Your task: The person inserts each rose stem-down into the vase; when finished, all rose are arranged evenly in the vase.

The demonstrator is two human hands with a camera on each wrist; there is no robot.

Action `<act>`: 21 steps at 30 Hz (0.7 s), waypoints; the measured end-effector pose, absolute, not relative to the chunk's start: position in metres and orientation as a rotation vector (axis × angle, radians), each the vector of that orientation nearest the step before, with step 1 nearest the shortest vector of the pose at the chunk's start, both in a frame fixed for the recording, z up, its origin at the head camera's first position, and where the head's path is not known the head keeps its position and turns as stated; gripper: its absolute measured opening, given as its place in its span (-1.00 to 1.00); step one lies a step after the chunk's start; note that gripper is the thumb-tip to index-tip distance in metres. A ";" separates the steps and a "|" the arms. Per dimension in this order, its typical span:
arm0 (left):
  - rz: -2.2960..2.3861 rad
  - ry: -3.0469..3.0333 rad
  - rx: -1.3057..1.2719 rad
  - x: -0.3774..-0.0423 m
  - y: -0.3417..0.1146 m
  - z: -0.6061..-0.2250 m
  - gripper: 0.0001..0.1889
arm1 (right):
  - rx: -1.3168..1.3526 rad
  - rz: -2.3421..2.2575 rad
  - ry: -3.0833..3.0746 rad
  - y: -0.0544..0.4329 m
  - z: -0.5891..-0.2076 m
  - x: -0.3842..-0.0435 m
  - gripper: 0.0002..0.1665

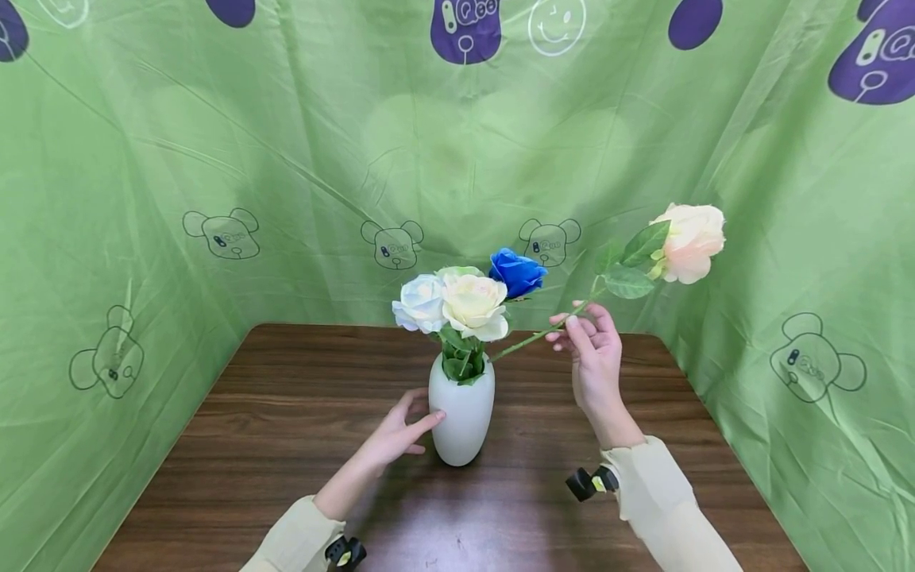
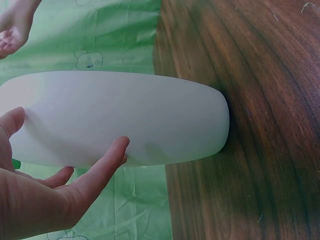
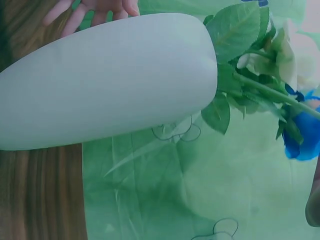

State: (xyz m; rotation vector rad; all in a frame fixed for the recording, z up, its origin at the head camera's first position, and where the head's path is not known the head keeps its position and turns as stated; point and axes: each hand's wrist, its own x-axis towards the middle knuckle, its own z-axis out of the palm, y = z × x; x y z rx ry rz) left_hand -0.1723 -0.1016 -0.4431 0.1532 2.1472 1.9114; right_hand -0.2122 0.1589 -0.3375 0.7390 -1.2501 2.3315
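Observation:
A white vase (image 1: 461, 417) stands upright on the table, holding a light blue rose (image 1: 420, 302), a cream rose (image 1: 475, 306) and a blue rose (image 1: 516, 272). My left hand (image 1: 391, 433) is at the vase's left side, fingers spread, thumb against its wall. My right hand (image 1: 595, 357) pinches the green stem of a pale pink rose (image 1: 692, 242), which slants up to the right. That stem (image 3: 270, 92) reaches the leaves at the vase's mouth in the right wrist view; how deep its end sits is hidden.
The dark wooden table (image 1: 286, 429) carries the vase near its middle. Green cloth (image 1: 300, 159) with printed bear figures hangs behind and on both sides. Small black devices are strapped at both wrists, such as the right one (image 1: 592, 482).

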 end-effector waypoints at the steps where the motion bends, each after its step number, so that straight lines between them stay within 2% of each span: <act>1: 1.911 2.147 0.154 -0.172 -0.102 -0.443 -0.32 | 0.739 2.307 -1.276 0.156 -0.336 -0.212 -0.81; 13: 1.912 2.150 0.163 -0.172 -0.102 -0.442 -0.33 | 0.886 2.048 -1.669 0.132 -0.337 -0.208 -0.80; 21: 1.910 2.161 0.171 -0.172 -0.102 -0.443 -0.32 | 0.954 1.908 -1.676 0.127 -0.328 -0.202 -0.79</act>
